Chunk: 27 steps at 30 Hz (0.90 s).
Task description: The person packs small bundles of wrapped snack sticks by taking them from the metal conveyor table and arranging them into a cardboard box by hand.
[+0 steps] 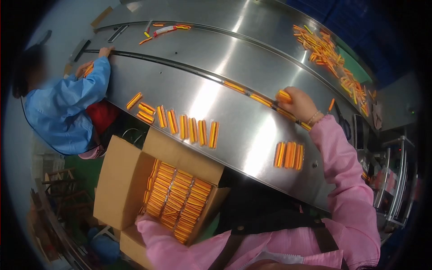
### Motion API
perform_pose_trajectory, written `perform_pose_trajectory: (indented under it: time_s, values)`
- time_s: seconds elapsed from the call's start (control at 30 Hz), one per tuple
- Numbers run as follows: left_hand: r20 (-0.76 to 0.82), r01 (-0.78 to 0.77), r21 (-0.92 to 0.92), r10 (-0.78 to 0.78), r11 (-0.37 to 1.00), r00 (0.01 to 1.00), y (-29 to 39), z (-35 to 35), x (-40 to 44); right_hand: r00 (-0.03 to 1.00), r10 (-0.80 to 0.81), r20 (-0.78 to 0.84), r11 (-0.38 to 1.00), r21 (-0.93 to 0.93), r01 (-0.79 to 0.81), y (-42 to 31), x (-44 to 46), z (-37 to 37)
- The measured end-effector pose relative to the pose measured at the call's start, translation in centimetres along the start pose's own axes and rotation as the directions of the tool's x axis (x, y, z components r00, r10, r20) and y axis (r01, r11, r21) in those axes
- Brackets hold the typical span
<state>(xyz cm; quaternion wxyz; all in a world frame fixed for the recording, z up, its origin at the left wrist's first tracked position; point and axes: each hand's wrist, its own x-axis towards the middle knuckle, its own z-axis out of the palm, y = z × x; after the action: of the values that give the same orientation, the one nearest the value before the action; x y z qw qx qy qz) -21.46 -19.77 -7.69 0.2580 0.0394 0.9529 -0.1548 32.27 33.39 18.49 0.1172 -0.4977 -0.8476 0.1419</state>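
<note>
My right hand [297,104] has its fingers closed around an orange-and-yellow pack [283,96], over the groove [180,66] in the table [243,148], toward the table's right end. My left hand [141,219] is at the near left edge of the box [119,184]; I cannot tell whether those fingers are open or closed. Loose packs [193,130] lie along the table's near edge, beside the box.
</note>
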Motion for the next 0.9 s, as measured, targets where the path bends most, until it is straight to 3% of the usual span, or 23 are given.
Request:
perform_pose_trajectory:
  time_s: [0.03, 0.07, 0.1, 0.13, 0.17, 0.2, 0.23, 0.27, 0.33, 0.37, 0.43, 0.5, 0.53, 0.57, 0.63, 0.73, 0.8, 0.87, 0.9]
  values:
    - [-0.031, 0.119, -0.199, -0.128, 0.973, 0.991, -0.3, 0.0, 0.2, 1.0, 0.017, 0.024, 1.0, 0.024, -0.017, -0.7, 0.4, -0.2]
    - [-0.034, 0.12, -0.201, -0.129, 0.972, 0.991, -0.2, -0.3, -0.9, 1.0, 0.015, 0.021, 1.0, 0.027, -0.016, -1.2, 1.0, -0.2]
    - [-0.192, 0.021, 0.221, 0.022, 0.975, 0.981, 0.2, -0.5, -2.5, 1.0, -0.004, 0.0, 0.999, 0.052, 0.004, -1.6, 1.6, 0.1]
    - [-0.268, -0.012, 0.612, 0.222, 0.791, 0.937, 0.9, -0.9, -4.1, 1.0, -0.022, -0.022, 0.997, 0.077, 0.023, -2.1, 2.3, 0.4]
    - [-0.276, 0.001, 0.608, 0.211, 0.794, 0.938, 1.6, -1.4, -4.9, 0.999, -0.031, -0.024, 0.996, 0.087, 0.033, -2.8, 3.3, 0.8]
    - [-0.467, 0.031, -0.313, -0.182, 0.949, 0.865, 2.1, -2.0, -5.5, 0.997, -0.075, -0.016, 0.993, 0.091, 0.076, -3.6, 4.2, 1.2]
    - [-0.25, -0.103, -0.954, -0.555, 0.283, 0.793, 2.2, -2.7, -6.0, 0.993, -0.119, -0.008, 0.988, 0.095, 0.119, -4.3, 5.1, 1.6]
    - [-0.253, -0.107, -0.954, -0.564, 0.28, 0.786, 1.4, -2.7, -5.6, 0.992, -0.129, -0.011, 0.986, 0.104, 0.129, -5.1, 6.0, 2.3]
    - [-0.473, -0.358, -0.881, -0.558, 0.309, 0.682, 0.1, -2.6, -6.0, 0.984, -0.169, 0.055, 0.983, 0.079, 0.165, -6.5, 7.3, 3.5]
    - [-0.472, -0.356, -0.882, -0.567, 0.309, 0.675, -0.4, -2.7, -6.6, 0.982, -0.18, 0.057, 0.981, 0.085, 0.175, -7.0, 7.9, 3.9]
    - [-0.696, -0.607, -0.716, -0.419, 0.344, 0.583, 1.6, -6.0, -12.5, 0.976, -0.176, 0.13, 0.984, -0.007, 0.179, -8.0, 8.8, 4.6]
    - [-0.712, -0.693, -0.7, -0.236, 0.169, 0.661, 4.5, -8.1, -16.3, 0.975, -0.162, 0.151, 0.985, -0.036, 0.169, -8.0, 9.6, 5.2]
    - [-0.691, -0.696, -0.716, -0.101, -0.04, 0.716, 7.0, -9.0, -18.1, 0.978, -0.125, 0.17, 0.987, -0.077, 0.14, -7.6, 9.6, 5.2]
    - [-0.638, -0.635, -0.769, 0.049, -0.068, 0.768, 10.3, -11.8, -23.7, 0.976, -0.133, 0.172, 0.986, -0.081, 0.149, -7.2, 9.5, 5.1]
    - [-0.537, -0.509, -0.842, 0.343, -0.178, 0.77, 14.9, -12.8, -28.0, 0.983, -0.133, 0.13, 0.988, -0.061, 0.142, -6.6, 8.9, 4.8]
    - [-0.387, -0.393, -0.902, 0.736, -0.179, 0.555, 21.6, -14.5, -33.8, 0.982, -0.167, 0.085, 0.984, -0.048, 0.171, -7.0, 8.7, 4.5]
    - [-0.424, -0.5, -0.833, 0.853, -0.236, 0.304, 25.3, -14.1, -36.1, 0.978, -0.188, 0.087, 0.979, -0.064, 0.194, -7.8, 8.7, 4.4]
    - [-0.398, -0.749, -0.645, 0.903, -0.151, 0.16, 28.5, -12.5, -36.5, 0.974, -0.21, 0.089, 0.973, -0.08, 0.217, -8.3, 8.9, 4.4]
    - [-0.401, -0.748, -0.646, 0.901, -0.151, 0.165, 29.3, -12.4, -37.3, 0.976, -0.192, 0.1, 0.977, -0.078, 0.2, -8.4, 8.9, 4.6]
